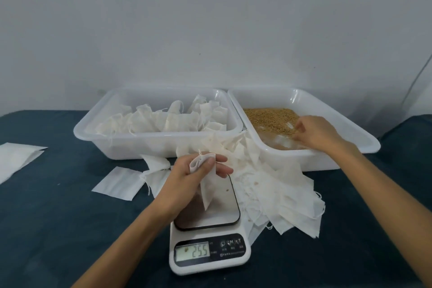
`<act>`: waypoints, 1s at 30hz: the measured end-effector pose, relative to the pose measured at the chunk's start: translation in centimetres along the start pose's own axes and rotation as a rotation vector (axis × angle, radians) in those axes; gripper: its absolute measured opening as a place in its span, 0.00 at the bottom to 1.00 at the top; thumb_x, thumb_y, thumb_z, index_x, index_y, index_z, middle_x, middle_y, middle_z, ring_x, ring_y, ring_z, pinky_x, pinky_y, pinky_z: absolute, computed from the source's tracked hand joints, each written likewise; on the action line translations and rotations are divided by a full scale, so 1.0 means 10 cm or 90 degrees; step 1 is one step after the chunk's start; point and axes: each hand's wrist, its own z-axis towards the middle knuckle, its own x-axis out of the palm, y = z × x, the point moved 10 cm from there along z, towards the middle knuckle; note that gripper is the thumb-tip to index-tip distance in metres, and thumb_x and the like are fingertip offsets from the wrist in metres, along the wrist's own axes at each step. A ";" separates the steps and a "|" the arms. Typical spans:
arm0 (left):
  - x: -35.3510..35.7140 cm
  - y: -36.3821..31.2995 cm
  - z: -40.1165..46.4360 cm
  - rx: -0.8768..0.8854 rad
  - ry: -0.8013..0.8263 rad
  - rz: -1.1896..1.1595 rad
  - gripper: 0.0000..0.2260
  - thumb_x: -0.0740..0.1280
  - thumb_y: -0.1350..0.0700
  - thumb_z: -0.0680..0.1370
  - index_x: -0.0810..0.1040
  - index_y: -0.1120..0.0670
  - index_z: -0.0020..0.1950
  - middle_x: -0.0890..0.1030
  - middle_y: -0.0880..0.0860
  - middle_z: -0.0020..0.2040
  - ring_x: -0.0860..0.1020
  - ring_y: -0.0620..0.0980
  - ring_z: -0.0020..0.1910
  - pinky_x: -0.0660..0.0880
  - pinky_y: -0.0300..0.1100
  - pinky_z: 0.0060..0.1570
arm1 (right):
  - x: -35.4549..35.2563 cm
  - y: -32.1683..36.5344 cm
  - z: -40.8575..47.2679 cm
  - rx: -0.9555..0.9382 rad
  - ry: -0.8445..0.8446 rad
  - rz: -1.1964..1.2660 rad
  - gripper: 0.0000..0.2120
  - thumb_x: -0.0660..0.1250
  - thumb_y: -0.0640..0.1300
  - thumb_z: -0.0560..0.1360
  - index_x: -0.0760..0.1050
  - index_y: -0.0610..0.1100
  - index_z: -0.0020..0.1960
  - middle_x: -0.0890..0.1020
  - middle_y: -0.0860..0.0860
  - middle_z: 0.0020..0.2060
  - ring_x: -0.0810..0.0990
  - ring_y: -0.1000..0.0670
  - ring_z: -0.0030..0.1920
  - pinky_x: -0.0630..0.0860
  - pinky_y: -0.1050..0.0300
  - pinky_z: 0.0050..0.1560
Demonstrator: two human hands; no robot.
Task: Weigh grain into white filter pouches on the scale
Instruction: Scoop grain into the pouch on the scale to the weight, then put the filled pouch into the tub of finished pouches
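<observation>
I saw the left hand (187, 177) pinching a white filter pouch (205, 180) by its top, between thumb and fingers, so that the pouch hung down and its lower end touched the plate of the scale (210, 236) just below this hand. The display of the scale showed 255. The right hand (315, 132) was inside the right tray (350, 128), its fingers curled down into the grain (271, 116); I could not tell if it held any. Between the hands lay a loose pile of empty pouches (275, 192) on the dark surface (58, 229). Behind the left hand stood the left tray (149, 142) with more pouches inside.
</observation>
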 end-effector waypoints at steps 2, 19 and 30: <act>-0.08 -0.04 0.03 -0.014 -0.028 -0.031 0.14 0.63 0.50 0.84 0.85 0.55 0.55 0.88 0.56 0.51 0.86 0.52 0.51 0.80 0.39 0.46 | -0.30 0.36 -0.25 -0.101 -0.158 0.186 0.07 0.70 0.46 0.79 0.80 0.46 0.56 0.83 0.54 0.51 0.81 0.53 0.50 0.77 0.57 0.53; -0.57 -0.17 1.42 -0.122 -0.098 0.338 0.14 0.59 0.62 0.86 0.82 0.64 0.49 0.86 0.61 0.48 0.82 0.55 0.47 0.76 0.40 0.42 | 0.13 1.48 -1.17 -0.282 -0.218 0.660 0.10 0.63 0.48 0.83 0.79 0.54 0.46 0.81 0.55 0.33 0.80 0.51 0.35 0.72 0.62 0.34; -1.35 -0.72 0.06 0.032 -0.320 0.429 0.04 0.70 0.59 0.82 0.80 0.52 0.47 0.82 0.46 0.38 0.78 0.43 0.35 0.75 0.33 0.39 | 0.09 1.47 -1.24 -0.312 -0.226 0.680 0.09 0.64 0.46 0.83 0.80 0.51 0.46 0.81 0.56 0.32 0.81 0.51 0.34 0.74 0.64 0.36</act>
